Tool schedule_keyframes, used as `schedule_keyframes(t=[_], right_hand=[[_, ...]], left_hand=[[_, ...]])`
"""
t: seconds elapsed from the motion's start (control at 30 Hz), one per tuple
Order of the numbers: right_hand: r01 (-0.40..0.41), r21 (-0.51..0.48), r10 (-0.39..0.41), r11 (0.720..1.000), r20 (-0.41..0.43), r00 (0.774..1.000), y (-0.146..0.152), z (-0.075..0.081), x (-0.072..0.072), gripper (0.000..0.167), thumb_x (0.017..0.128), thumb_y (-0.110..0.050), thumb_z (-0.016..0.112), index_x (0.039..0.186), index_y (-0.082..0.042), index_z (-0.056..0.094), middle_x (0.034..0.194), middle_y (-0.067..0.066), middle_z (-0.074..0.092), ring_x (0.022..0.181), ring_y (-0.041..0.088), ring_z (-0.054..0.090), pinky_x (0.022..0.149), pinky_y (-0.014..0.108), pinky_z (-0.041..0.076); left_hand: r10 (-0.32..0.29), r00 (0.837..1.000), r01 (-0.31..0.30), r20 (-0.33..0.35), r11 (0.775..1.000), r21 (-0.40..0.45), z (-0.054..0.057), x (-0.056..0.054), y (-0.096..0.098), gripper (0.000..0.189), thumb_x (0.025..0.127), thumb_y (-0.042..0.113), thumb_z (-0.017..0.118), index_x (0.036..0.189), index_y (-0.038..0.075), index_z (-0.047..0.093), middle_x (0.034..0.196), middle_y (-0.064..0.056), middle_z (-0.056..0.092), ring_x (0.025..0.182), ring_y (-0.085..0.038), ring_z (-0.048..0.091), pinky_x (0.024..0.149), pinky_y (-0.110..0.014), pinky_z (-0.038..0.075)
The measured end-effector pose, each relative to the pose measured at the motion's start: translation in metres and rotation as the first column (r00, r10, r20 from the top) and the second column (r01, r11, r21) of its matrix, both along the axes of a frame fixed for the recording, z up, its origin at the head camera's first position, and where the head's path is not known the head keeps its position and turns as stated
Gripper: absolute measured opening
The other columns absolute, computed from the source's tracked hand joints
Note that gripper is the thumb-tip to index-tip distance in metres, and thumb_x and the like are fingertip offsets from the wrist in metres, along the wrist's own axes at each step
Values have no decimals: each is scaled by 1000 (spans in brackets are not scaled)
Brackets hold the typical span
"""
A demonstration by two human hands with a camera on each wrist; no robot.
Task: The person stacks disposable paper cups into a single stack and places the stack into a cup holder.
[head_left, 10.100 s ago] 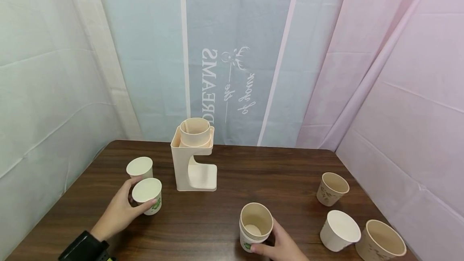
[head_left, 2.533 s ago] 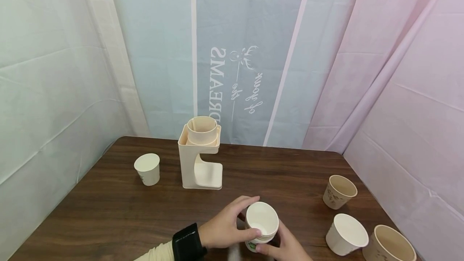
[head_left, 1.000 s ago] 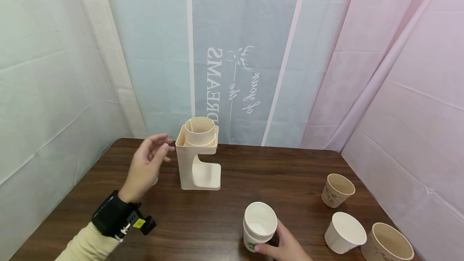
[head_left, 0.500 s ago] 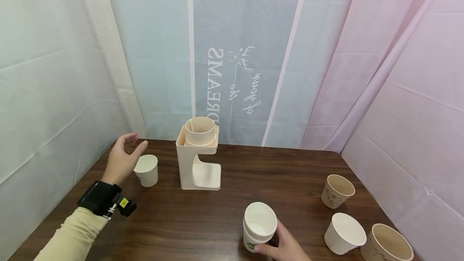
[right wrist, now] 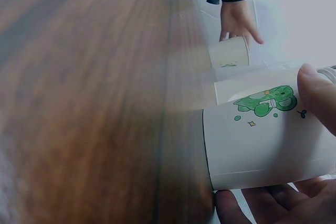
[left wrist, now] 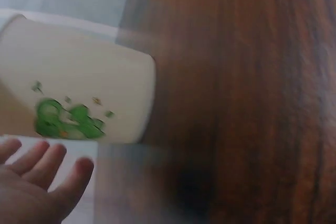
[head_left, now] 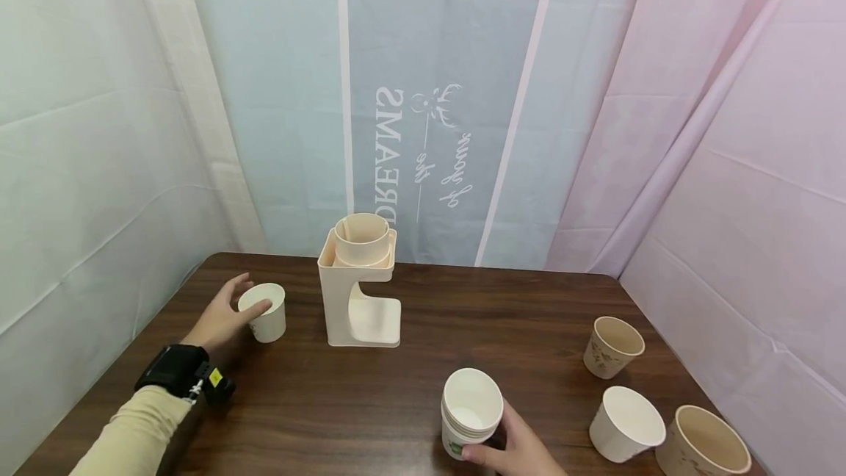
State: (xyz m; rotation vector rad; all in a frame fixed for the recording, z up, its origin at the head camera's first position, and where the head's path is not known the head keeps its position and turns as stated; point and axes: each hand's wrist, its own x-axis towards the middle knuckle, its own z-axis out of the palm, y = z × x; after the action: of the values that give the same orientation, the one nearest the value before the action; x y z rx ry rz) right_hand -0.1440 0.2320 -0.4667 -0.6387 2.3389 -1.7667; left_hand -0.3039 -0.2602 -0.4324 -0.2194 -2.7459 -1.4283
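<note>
Stacked cups front-right of the beige holder are gripped by the right hand. Left of it, the left hand has fingers spread beside a white cup.

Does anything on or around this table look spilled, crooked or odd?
Only the curtain lettering looks odd, running sideways. The cup stack in the right hand and the cup at the left hand stand upright; no spill or damage shows.

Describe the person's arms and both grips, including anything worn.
The left grip is ungloved; behind it come a boxy black wrist strap with a yellow tag and a pale yellow sleeve. The right grip is ungloved; its wrist and forearm are out of view.
</note>
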Motion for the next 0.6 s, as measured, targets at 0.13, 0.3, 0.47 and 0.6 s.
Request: schedule_keyframes(t=[0.13, 0.3, 0.47, 0.6], right_hand=[[1, 4, 0, 1000, -11, 1000, 0, -1, 0, 74, 89, -12, 79, 143, 14, 36, 132, 31, 56, 119, 6, 57, 98, 21, 45], [-10, -4, 10, 1000, -24, 1000, 0, -2, -1, 74, 90, -11, 79, 143, 14, 35, 132, 32, 55, 119, 6, 57, 98, 22, 46], [-10, -5, 10, 1000, -18, 1000, 1, -2, -1, 74, 89, -11, 79, 143, 15, 35, 132, 32, 55, 119, 5, 57, 98, 21, 46], [-15, -10, 15, 1000, -16, 1000, 1, -2, -2, 74, 90, -11, 78, 144, 14, 34, 133, 32, 54, 119, 6, 57, 98, 21, 45]], left_hand=[[-34, 999, 34, -9, 999, 6, -8, 0, -1, 95, 100, 35, 66, 160, -5, 5, 158, -39, 16, 142, -59, 20, 109, -69, 29], [-31, 999, 31, -18, 999, 14, -13, -1, 1, 94, 97, 37, 71, 161, -1, 12, 161, -35, 14, 143, -57, 21, 107, -71, 30], [-16, 1000, 16, -24, 1000, 16, -14, -1, 3, 91, 97, 37, 71, 160, -1, 18, 160, -34, 18, 143, -56, 22, 107, -71, 29], [-22, 999, 23, -46, 999, 37, -16, -1, 3, 85, 98, 34, 70, 158, -2, 22, 155, -34, 28, 140, -53, 30, 106, -68, 35]])
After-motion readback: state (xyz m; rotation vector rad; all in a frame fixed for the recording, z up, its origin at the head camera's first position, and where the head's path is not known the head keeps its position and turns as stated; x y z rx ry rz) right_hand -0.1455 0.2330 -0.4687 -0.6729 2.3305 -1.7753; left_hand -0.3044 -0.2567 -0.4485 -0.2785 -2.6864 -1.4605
